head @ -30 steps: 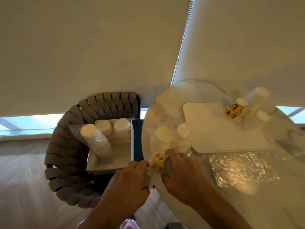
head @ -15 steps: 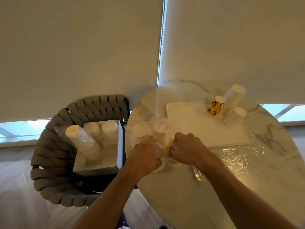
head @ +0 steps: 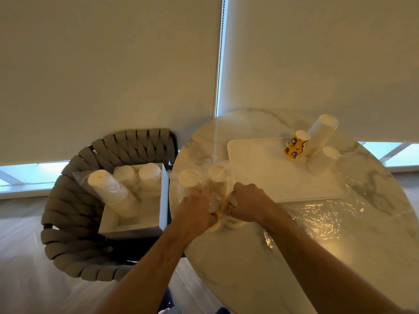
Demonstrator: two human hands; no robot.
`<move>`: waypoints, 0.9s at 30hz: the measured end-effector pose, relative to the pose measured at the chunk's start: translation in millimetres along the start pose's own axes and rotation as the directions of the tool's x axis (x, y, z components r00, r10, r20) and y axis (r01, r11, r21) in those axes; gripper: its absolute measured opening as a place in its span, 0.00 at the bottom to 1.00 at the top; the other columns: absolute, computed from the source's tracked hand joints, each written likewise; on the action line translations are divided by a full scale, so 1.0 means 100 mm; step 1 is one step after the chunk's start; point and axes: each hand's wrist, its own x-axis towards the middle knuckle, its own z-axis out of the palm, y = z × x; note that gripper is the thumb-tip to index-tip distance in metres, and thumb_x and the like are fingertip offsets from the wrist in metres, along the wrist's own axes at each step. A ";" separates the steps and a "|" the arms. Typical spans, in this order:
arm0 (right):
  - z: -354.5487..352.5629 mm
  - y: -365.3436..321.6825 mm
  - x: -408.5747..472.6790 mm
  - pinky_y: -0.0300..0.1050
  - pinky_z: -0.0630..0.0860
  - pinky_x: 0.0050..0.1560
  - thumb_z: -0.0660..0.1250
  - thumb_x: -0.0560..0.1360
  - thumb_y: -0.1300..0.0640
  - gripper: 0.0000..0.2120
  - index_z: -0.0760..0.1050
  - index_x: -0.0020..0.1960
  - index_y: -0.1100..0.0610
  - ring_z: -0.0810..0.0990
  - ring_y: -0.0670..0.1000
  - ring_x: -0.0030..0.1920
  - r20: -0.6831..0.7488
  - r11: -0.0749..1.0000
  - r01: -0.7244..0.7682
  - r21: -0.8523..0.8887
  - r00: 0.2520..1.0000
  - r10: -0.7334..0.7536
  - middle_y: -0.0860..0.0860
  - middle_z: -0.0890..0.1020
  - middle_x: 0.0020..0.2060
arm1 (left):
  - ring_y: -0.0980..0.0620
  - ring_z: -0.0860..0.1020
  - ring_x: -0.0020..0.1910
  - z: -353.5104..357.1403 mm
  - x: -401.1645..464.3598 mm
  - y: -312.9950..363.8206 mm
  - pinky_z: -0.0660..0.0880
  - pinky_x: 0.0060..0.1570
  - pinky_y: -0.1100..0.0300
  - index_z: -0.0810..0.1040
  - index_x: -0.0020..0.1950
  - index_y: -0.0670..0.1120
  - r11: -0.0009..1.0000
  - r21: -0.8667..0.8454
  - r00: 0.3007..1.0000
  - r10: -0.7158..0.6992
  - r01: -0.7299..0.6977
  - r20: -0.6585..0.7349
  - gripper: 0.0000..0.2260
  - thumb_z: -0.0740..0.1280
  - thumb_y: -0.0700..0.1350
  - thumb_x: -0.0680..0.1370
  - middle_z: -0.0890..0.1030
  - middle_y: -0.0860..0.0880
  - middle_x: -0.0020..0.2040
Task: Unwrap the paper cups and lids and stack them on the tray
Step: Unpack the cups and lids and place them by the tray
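At the round marble table's (head: pixel 226 268) near-left edge, I see my left hand (head: pixel 195 214) and right hand (head: pixel 247 203) both clenched on a clear-wrapped sleeve of yellow paper cups (head: pixel 218 211); a hard tear could scatter cups — or topple the white stacks (head: pixel 322 137) on the white rectangular tray (head: pixel 260 168).

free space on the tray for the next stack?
Yes: the tray's left and middle lie bare, between the hands and the yellow cup stack. Its far right corner is crowded with white stacks. Crumpled plastic wrap covers the table beside the tray's near edge.
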 end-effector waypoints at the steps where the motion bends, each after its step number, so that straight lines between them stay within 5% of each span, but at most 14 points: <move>1: 0.00 0.01 -0.01 0.44 0.68 0.43 0.67 0.78 0.51 0.18 0.70 0.61 0.61 0.79 0.59 0.56 0.005 1.000 0.001 0.002 1.000 -0.001 0.58 0.78 0.57 | 0.47 0.78 0.53 0.01 -0.01 -0.01 0.75 0.51 0.56 0.69 0.66 0.45 1.000 0.006 1.000 -0.001 0.001 -0.006 0.26 0.74 0.51 0.73 0.75 0.46 0.61; 5: 0.00 0.08 0.01 0.45 0.71 0.44 0.75 0.71 0.49 0.29 0.68 0.65 0.58 0.77 0.56 0.52 0.033 1.000 0.012 0.012 0.999 -0.013 0.57 0.78 0.59 | 0.46 0.74 0.63 0.02 -0.06 -0.04 0.71 0.58 0.57 0.66 0.72 0.46 0.999 -0.037 1.000 -0.006 0.006 -0.012 0.36 0.78 0.53 0.70 0.69 0.48 0.69; 9: -0.14 0.11 -0.01 0.48 0.74 0.58 0.81 0.64 0.43 0.48 0.62 0.76 0.54 0.75 0.57 0.65 0.044 0.999 0.043 0.018 0.998 -0.043 0.55 0.75 0.66 | 0.50 0.70 0.67 -0.10 -0.17 -0.03 0.65 0.55 0.62 0.61 0.76 0.50 0.998 -0.066 1.000 -0.025 0.024 -0.008 0.44 0.79 0.58 0.66 0.65 0.52 0.72; 15: -0.38 -0.02 -0.10 0.48 0.74 0.56 0.72 0.74 0.44 0.28 0.71 0.71 0.52 0.78 0.57 0.62 -0.173 0.998 0.068 0.009 0.983 -0.066 0.53 0.79 0.64 | 0.55 0.77 0.44 -0.35 -0.35 -0.11 0.75 0.51 0.59 0.74 0.68 0.51 0.976 -0.215 0.974 -0.019 -0.031 -0.227 0.20 0.71 0.52 0.77 0.73 0.53 0.65; 23: -0.47 -0.81 -0.16 0.44 0.74 0.51 0.69 0.77 0.51 0.16 0.77 0.64 0.50 0.80 0.50 0.54 -0.393 0.940 0.328 0.097 0.880 -0.267 0.48 0.83 0.57 | 0.61 0.76 0.45 -0.62 -0.54 -0.65 0.70 0.44 0.72 0.78 0.56 0.51 0.900 -0.426 0.894 -0.262 0.092 -0.362 0.07 0.68 0.41 0.80 0.79 0.54 0.51; 27: -0.29 -1.34 -0.01 0.32 0.70 0.44 0.70 0.78 0.53 0.14 0.77 0.63 0.51 0.78 0.43 0.46 -0.392 0.883 0.446 0.145 0.845 -0.363 0.46 0.82 0.54 | 0.55 0.77 0.50 -0.72 -0.56 -1.14 0.76 0.53 0.58 0.76 0.60 0.49 0.809 -0.564 0.842 -0.414 0.165 -0.347 0.11 0.68 0.40 0.79 0.79 0.50 0.55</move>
